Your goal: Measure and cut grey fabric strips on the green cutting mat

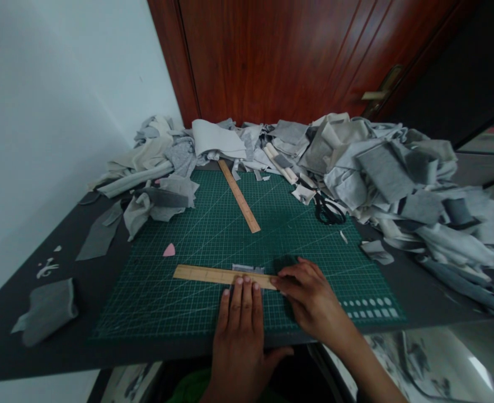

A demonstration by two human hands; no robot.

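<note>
A wooden ruler (207, 273) lies crosswise on the green cutting mat (205, 310), near its front edge. My left hand (239, 324) lies flat, its fingers stretched out and the fingertips pressing the ruler's middle. Under the ruler is a small piece of grey fabric (249, 268); a strip of it shows beyond the far edge, and the rest is mostly covered. At the ruler's right end, my right hand (314, 294) has its thumb and fingers closed on the wood. Left of the ruler, a pink tailor's chalk (169, 250) rests on the mat.
A second wooden ruler (240, 198) lies slanted farther back. Black-handled scissors (328, 210) sit at the mat's right rear. Heaped fabric scraps (381, 168) line the back and right; more scraps (158, 196) lie left. A folded grey cloth (49, 310) is on the dark table (116, 357).
</note>
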